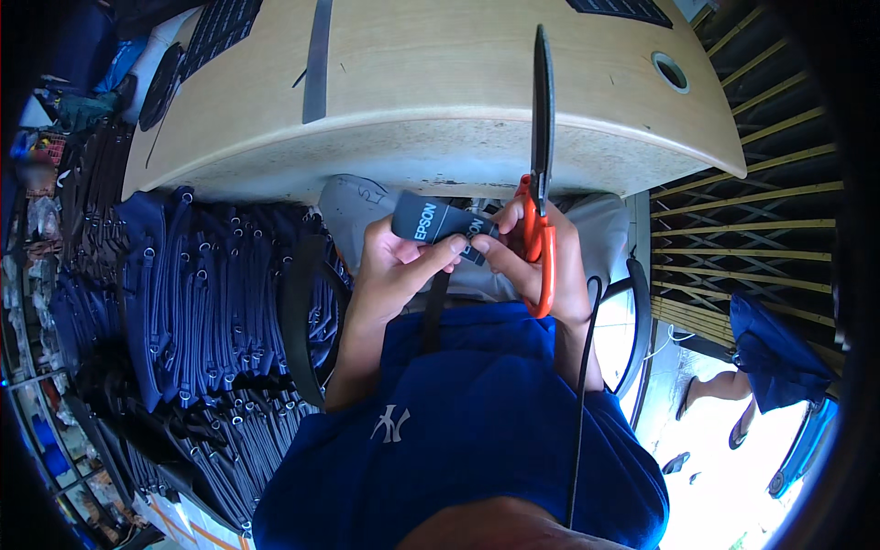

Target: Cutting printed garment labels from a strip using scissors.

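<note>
A short dark label strip with pale printing is stretched between my two hands, over my lap and just off the table's front edge. My left hand is closed, pinching the strip between thumb and fingers. On the other side, the thumb and forefinger of my right hand pinch the strip's right end. That same hand also carries scissors with orange handles, hung around its fingers. Their long dark blades point up toward the table, close together.
The wooden table has a round hole at its right. A long grey strip and dark printed sheets lie on it. Piled navy bags stand at left. A folding lattice gate and another person's leg are at right.
</note>
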`<state>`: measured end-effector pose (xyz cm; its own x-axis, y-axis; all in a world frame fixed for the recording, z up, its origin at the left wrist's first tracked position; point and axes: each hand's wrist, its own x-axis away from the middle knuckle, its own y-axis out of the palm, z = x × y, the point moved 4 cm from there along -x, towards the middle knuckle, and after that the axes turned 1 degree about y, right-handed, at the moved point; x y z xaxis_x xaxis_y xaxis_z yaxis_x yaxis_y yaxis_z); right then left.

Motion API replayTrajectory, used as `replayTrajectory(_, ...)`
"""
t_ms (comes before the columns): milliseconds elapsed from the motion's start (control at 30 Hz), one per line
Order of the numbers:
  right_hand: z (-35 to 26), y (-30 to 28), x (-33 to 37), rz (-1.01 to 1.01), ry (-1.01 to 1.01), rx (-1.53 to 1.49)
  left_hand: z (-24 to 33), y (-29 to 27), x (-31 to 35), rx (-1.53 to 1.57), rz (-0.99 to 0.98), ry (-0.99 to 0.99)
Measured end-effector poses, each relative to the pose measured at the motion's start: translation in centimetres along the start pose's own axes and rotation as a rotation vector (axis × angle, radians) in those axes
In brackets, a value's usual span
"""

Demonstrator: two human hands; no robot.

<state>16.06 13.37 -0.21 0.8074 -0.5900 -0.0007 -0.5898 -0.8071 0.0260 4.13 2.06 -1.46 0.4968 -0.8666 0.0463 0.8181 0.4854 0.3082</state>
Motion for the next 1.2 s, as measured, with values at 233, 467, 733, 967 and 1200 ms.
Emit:
replayTrajectory(233, 2.4, 0.0, 1.8, -0.088, -0.049, -0.083, 0.1, -0.1, -0.6, 0.095, 0.273, 0.102)
replayTrajectory(467, 5.4, 1.2, 4.6, -0.251, 0.064, 0.062, 0.4, 0.2, -1.4, 0.112, 0.356, 0.153)
replayTrajectory(733, 5.7, 1.7, 5.1, -0.356, 0.042, 0.006, 0.4, 0.6, -1.5, 0.107, 0.323, 0.152)
replayTrajectory(967, 6.0, 1.7, 5.1, -0.358, 0.053, -0.026, 0.3, 0.9, -1.4, 0.104, 0.291, 0.144)
replayTrajectory(1200, 6.1, 1.5, 5.3, -0.383, 0.062, -0.007, 0.2, 0.2, -1.6, 0.086, 0.329, 0.173)
